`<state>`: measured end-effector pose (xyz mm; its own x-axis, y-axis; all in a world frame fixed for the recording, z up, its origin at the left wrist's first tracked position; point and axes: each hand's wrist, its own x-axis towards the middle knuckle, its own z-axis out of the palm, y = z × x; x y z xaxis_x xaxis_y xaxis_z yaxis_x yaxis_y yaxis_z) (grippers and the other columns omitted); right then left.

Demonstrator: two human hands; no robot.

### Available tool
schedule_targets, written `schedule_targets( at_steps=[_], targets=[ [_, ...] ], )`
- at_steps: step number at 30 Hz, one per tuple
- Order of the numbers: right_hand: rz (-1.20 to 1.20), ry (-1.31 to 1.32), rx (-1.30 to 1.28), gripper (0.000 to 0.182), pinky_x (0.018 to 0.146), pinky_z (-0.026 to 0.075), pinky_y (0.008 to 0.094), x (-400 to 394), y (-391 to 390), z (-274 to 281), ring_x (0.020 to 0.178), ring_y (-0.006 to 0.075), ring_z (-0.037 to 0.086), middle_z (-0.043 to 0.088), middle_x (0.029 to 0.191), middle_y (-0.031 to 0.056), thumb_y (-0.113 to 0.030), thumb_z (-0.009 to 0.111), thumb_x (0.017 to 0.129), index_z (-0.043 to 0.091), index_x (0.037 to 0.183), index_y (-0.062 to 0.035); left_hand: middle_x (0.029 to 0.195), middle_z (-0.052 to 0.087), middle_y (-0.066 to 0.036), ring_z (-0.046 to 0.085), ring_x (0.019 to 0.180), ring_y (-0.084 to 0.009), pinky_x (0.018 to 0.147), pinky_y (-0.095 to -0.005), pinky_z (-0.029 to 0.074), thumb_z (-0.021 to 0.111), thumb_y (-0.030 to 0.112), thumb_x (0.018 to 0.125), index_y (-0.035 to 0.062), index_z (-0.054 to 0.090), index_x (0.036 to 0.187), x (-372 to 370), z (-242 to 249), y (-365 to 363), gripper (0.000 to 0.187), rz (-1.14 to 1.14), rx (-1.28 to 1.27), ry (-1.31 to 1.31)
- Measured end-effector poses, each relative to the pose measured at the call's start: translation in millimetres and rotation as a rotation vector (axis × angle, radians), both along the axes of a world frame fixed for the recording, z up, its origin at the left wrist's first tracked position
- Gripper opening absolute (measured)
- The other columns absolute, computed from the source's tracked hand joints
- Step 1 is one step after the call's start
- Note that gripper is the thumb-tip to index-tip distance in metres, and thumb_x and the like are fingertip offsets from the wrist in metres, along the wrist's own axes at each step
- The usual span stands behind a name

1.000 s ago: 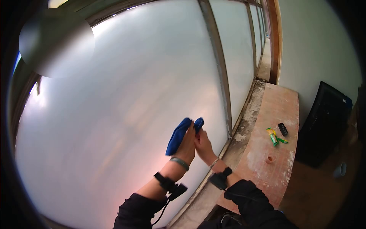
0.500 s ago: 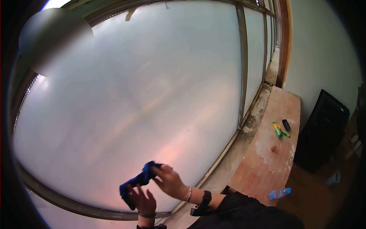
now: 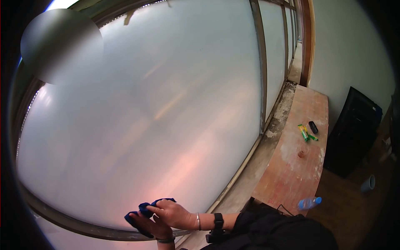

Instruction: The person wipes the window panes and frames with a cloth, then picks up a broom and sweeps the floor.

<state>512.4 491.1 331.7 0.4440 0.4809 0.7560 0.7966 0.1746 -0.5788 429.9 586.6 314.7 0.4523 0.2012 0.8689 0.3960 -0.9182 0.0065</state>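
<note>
A dark blue cloth [image 3: 134, 221] is bunched up in front of the lower part of a large frosted window pane [image 3: 137, 125]. My right hand [image 3: 174, 214], with a bracelet and a black band at the wrist, has its fingers closed round the cloth's upper end. Below and beside it my left hand [image 3: 155, 227] holds the lower end, its fingers partly hidden by the cloth and by my right hand. The two hands are close together, near the bottom window frame.
A worn wooden board [image 3: 287, 175] runs along the right, bearing green and yellow tubes [image 3: 304, 133], a black object [image 3: 313, 127] and a plastic bottle [image 3: 309, 203]. Beyond stand a large black panel [image 3: 352, 133] and a bluish cup [image 3: 368, 183].
Both hands and the cloth have moved down in view and closer together. The cloth looks more bunched. The view has shifted slightly.
</note>
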Motion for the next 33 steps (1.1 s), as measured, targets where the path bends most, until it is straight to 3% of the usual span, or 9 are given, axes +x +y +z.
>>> schedule_targets(
  at_steps=[4, 9, 13, 19, 21, 22, 23, 26, 33],
  targets=[
    [-0.135, 0.046, 0.028, 0.043, 0.071, 0.047, 0.0356, 58.9, -43.9, -3.4, 0.079, 0.0273, 0.053, 0.051, 0.086, 0.0109, -0.005, 0.056, 0.077, 0.049, 0.120, -0.0051, 0.143, 0.018, -0.025, 0.022, 0.131, -0.0404, 0.107, -0.0440, 0.020, 0.046, 0.018, 0.093, 0.0021, 0.021, 0.138, 62.6, -1.9, -32.6, 0.054, -0.217, -0.061, 0.207],
    [-0.316, 0.106, 0.162, 0.029, 0.069, 0.047, 0.0393, 153.3, -113.1, -0.9, 0.081, 0.0341, 0.054, 0.051, 0.085, 0.0160, -0.001, 0.055, 0.075, 0.050, 0.104, -0.0005, 0.138, 0.025, -0.031, 0.038, 0.121, -0.0413, 0.093, -0.0423, 0.037, 0.053, -0.003, 0.077, -0.0035, 0.032, 0.131, 172.4, 50.2, -104.4, 0.058, -0.553, -0.168, 0.510],
    [-0.402, 0.402, 0.199, 0.013, 0.066, 0.045, 0.0375, 228.5, -162.8, -0.8, 0.077, 0.0321, 0.053, 0.048, 0.083, 0.0163, -0.008, 0.051, 0.084, 0.046, 0.094, -0.0009, 0.137, 0.028, -0.030, 0.035, 0.125, -0.0375, 0.101, -0.0401, 0.033, 0.051, -0.003, 0.078, -0.0049, 0.036, 0.129, 279.1, 74.8, -163.4, 0.053, -0.848, 0.059, 0.436],
    [-0.272, 0.561, 0.607, 0.029, 0.085, 0.042, 0.0299, 338.4, -202.0, -8.3, 0.097, 0.0174, 0.053, 0.055, 0.105, 0.0110, -0.014, 0.044, 0.093, 0.044, 0.118, 0.0004, 0.132, 0.038, -0.023, 0.039, 0.122, -0.0334, 0.103, -0.0369, 0.032, 0.052, 0.004, 0.081, -0.0047, 0.041, 0.125, 414.5, 78.4, -222.7, 0.046, -1.082, -0.113, 0.455],
    [-0.317, 0.501, 0.521, 0.032, 0.089, 0.041, 0.0285, 344.9, -214.1, 6.1, 0.104, 0.0186, 0.052, 0.053, 0.115, 0.0130, -0.013, 0.041, 0.095, 0.041, 0.123, 0.0010, 0.129, 0.041, -0.020, 0.042, 0.120, -0.0324, 0.101, -0.0360, 0.034, 0.050, 0.008, 0.084, -0.0031, 0.044, 0.122, 415.1, 101.3, -232.0, 0.040, -1.085, -0.149, 0.407],
    [-0.392, 0.447, 0.421, 0.033, 0.089, 0.041, 0.0294, 340.4, -221.3, 21.1, 0.105, 0.0190, 0.052, 0.054, 0.115, 0.0134, -0.012, 0.041, 0.095, 0.040, 0.125, 0.0018, 0.131, 0.041, -0.017, 0.041, 0.120, -0.0320, 0.099, -0.0359, 0.035, 0.050, 0.009, 0.084, -0.0007, 0.048, 0.120, 395.1, 137.6, -242.1, 0.037, -1.072, -0.581, 0.545],
    [-0.401, 0.433, 0.388, 0.036, 0.089, 0.041, 0.0300, 339.3, -224.8, 34.2, 0.104, 0.0195, 0.052, 0.054, 0.113, 0.0139, -0.012, 0.041, 0.094, 0.039, 0.127, 0.0021, 0.131, 0.041, -0.016, 0.041, 0.120, -0.0316, 0.098, -0.0367, 0.036, 0.051, 0.010, 0.082, 0.0007, 0.052, 0.116, 401.8, 136.9, -235.4, 0.035, -1.020, -0.137, 0.325],
    [-0.443, 0.241, 0.335, 0.040, 0.086, 0.043, 0.0305, 331.7, -221.9, 79.1, 0.099, 0.0220, 0.054, 0.053, 0.112, 0.0151, -0.014, 0.045, 0.093, 0.037, 0.129, 0.0012, 0.133, 0.040, -0.016, 0.041, 0.120, -0.0311, 0.098, -0.0385, 0.036, 0.054, 0.006, 0.077, 0.0004, 0.054, 0.110, 368.0, 196.0, -226.9, 0.034, -0.810, 0.190, 0.246],
    [-0.346, 0.001, 0.241, 0.045, 0.069, 0.047, 0.0285, 256.3, -129.1, 189.4, 0.078, 0.0168, 0.055, 0.051, 0.096, 0.0107, -0.013, 0.053, 0.089, 0.040, 0.129, -0.0005, 0.136, 0.036, -0.019, 0.044, 0.116, -0.0332, 0.094, -0.0418, 0.038, 0.057, 0.004, 0.074, 0.0004, 0.055, 0.112, 258.2, 263.4, -109.0, 0.038, -0.688, 0.280, -0.072]
  ],
)
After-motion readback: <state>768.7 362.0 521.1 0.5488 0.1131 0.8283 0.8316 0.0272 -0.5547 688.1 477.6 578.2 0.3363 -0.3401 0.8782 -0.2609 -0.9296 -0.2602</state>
